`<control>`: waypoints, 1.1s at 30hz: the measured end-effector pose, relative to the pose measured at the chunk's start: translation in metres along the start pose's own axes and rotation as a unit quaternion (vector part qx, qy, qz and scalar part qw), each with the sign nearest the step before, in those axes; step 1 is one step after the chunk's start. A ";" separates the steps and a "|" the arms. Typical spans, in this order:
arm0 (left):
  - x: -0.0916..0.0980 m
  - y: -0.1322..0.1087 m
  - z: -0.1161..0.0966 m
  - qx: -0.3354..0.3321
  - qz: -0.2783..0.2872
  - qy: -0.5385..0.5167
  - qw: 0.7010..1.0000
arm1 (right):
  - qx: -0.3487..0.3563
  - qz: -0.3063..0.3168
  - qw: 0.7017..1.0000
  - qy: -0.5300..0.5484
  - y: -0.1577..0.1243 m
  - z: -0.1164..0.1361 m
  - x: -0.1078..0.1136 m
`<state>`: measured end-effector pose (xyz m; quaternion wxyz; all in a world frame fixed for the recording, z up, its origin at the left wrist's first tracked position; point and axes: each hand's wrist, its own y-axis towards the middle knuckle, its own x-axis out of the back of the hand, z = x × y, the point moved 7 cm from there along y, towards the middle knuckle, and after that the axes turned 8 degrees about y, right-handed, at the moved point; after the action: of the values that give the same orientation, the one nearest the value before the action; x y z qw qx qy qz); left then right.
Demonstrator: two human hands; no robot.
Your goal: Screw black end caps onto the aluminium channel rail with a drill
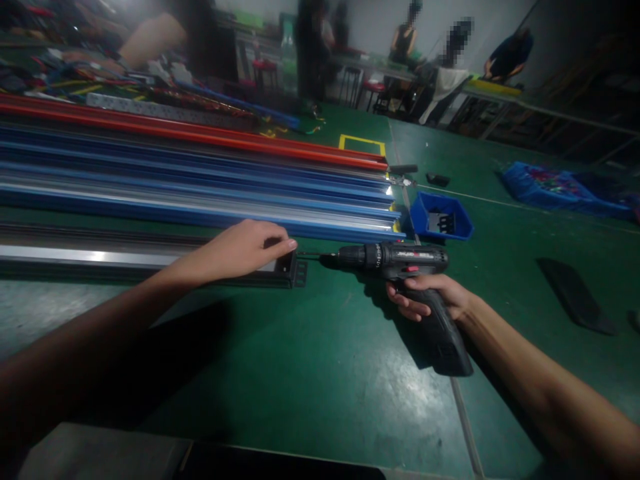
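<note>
Black drill [390,257] clamped in right fingers [413,308] | bit [309,255] beside left fingers [280,245] gripping rail [125,257]

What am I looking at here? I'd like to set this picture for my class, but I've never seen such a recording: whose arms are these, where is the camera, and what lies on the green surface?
There is no machine here. One camera sits on a person's head, looking forward and down, so both arms are that person's own. The left hand grips the end of a long dark rail lying on the green surface. The right hand holds a black cordless drill, its bit pointing at the rail's end. Behind lies a stack of blue and red rails, and beside it stands a blue bin with small parts inside. Other people are at work in the blurred background.
</note>
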<state>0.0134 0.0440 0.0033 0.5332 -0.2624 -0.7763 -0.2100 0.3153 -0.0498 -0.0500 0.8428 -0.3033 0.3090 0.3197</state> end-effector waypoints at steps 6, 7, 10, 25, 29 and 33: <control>-0.001 0.000 0.001 0.001 0.001 0.002 1.000 | 0.007 0.004 1.000 -0.006 0.001 0.000 -0.001; -0.001 0.000 0.002 0.001 0.000 0.002 1.000 | 0.007 0.003 1.000 -0.005 0.001 0.000 -0.001; -0.001 0.000 0.001 -0.001 0.000 0.003 1.000 | 0.005 -0.001 1.000 -0.001 0.001 -0.001 -0.001; 0.000 0.000 0.000 -0.002 0.000 0.003 1.000 | 0.003 -0.008 1.000 -0.003 0.000 -0.001 0.000; 0.000 -0.001 0.000 -0.002 0.001 0.006 1.000 | 0.003 -0.003 1.000 -0.008 0.000 0.000 0.001; 0.000 -0.001 0.001 -0.002 0.001 0.006 1.000 | 0.003 -0.003 1.000 -0.007 0.000 -0.001 0.002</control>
<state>0.0121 0.0436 0.0033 0.5372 -0.2627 -0.7728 -0.2127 0.3162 -0.0494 -0.0517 0.8468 -0.2993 0.3030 0.3185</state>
